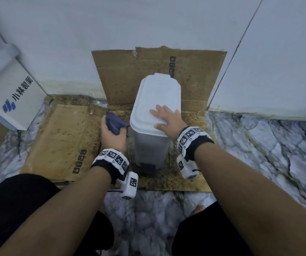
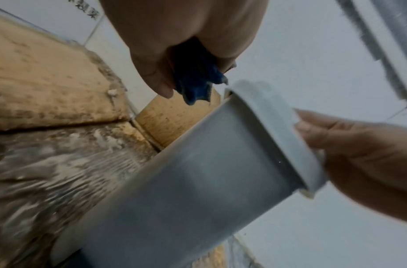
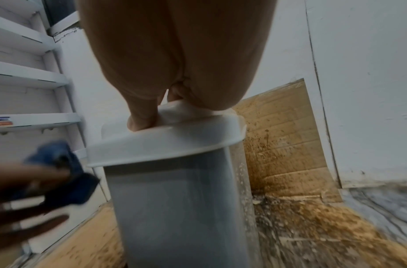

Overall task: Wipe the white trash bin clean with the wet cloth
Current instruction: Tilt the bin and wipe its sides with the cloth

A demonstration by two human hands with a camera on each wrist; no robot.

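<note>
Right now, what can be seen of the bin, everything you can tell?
The bin is tall and narrow, smooth white plastic by its look, with a greyish body and a closed white lid whose rim overhangs the walls. A dark pedal shows at its foot. It stands upright on stained cardboard near the wall. The right hand lies flat on the lid. The left hand holds a blue cloth beside its left wall; contact is unclear.

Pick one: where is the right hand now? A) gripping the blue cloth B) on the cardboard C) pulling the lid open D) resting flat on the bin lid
D: the right hand lies with fingers spread on the closed lid of the white trash bin, while the left hand holds the blue cloth beside it.
</note>
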